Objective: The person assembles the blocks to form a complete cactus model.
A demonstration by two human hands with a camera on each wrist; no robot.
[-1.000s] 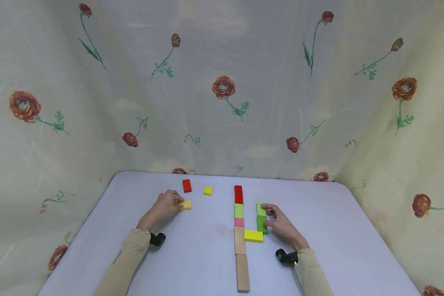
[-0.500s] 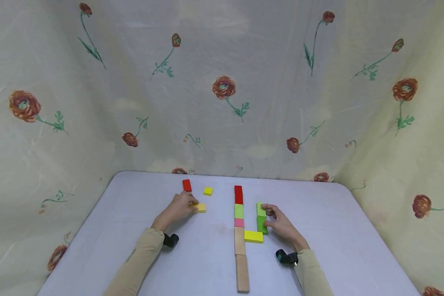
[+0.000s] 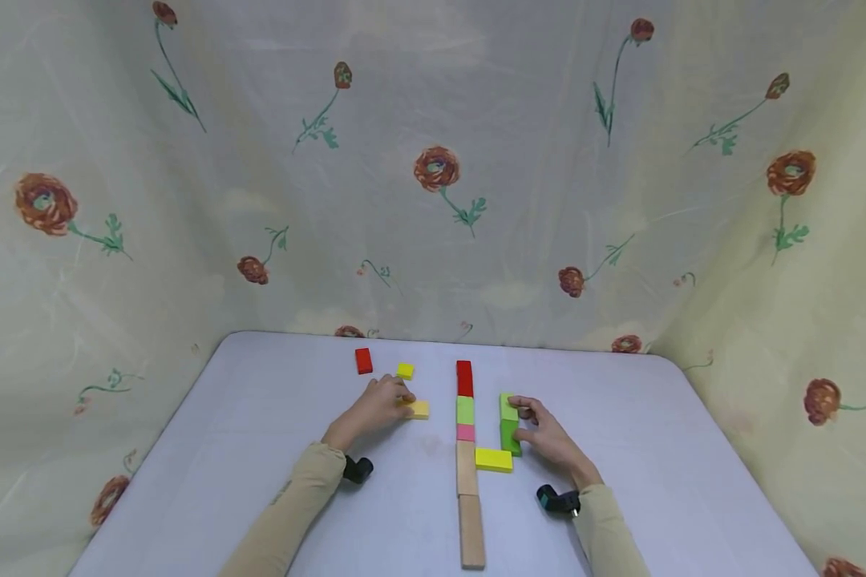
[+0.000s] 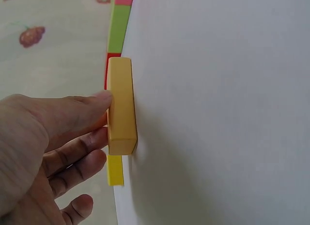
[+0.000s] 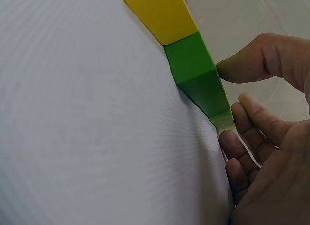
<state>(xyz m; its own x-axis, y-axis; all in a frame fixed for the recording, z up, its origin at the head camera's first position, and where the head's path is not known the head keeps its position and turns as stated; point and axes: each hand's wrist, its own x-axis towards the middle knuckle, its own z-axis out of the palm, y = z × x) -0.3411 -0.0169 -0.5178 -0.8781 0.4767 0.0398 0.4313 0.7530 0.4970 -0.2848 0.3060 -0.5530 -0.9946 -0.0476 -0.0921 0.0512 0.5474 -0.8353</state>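
Note:
My left hand (image 3: 375,409) pinches a pale yellow block (image 3: 421,409) by its left end, just left of the row of blocks; in the left wrist view the same block (image 4: 122,104) sits against the thumb, fingers partly behind it. On the right, my right hand (image 3: 552,441) touches two blocks laid end to end: the thumb is at the dark green block (image 3: 509,439), the index finger at the light green block (image 3: 508,407). A bright yellow block (image 3: 494,459) lies crosswise between the row and the dark green block. The right wrist view shows the thumb against the green block's side (image 5: 196,60).
The row runs away from me: two wooden blocks (image 3: 471,533), a pink block (image 3: 465,433), a light green block (image 3: 465,410) and red at the far end (image 3: 464,378). A loose red block (image 3: 364,361) and a small yellow block (image 3: 405,371) lie at the back left of the white table (image 3: 621,481).
My left hand has carried the pale yellow block rightward and slightly nearer to me, toward the row. My right hand and the blocks by it have stayed put.

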